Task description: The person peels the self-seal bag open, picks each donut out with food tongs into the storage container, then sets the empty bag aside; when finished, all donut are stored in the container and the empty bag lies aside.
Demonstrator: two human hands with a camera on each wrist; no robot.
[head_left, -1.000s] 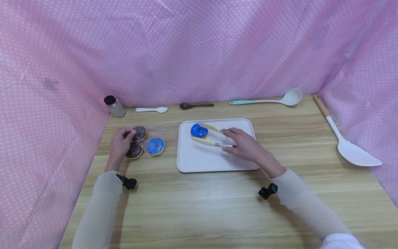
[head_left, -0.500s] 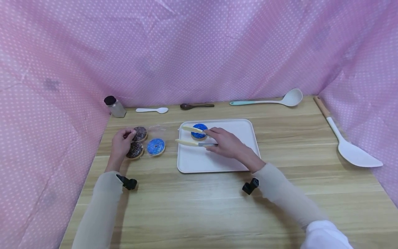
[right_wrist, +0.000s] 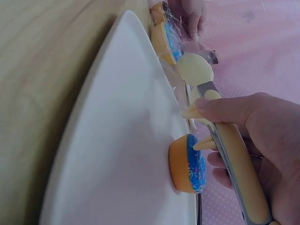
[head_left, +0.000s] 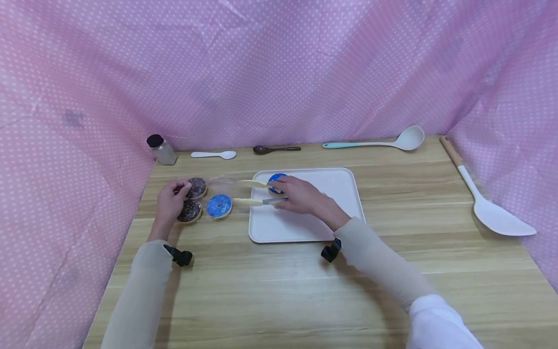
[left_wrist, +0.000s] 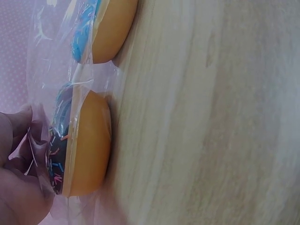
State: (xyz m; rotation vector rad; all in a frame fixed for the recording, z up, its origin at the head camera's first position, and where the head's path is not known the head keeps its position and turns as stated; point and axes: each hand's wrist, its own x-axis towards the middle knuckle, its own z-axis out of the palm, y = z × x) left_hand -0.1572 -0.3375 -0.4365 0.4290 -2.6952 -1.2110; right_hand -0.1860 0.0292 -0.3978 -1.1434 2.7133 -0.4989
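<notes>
Your right hand is gripping the tongs, tips spread (nothing between them) and pointing left toward the bagged blue doughnut at frame centre-left, while your left hand is pinching the bag.

The head view looks forward and down from above the table, taking in both arms, the tray and the curtain behind. The left wrist view sits very close to the tabletop, rolled sideways, facing the bagged donuts at the left hand. The right wrist view, also rolled and close, looks along the tray past the right hand and tongs. Both wrist views share the bagged donuts; the head view contains both fields.
</notes>
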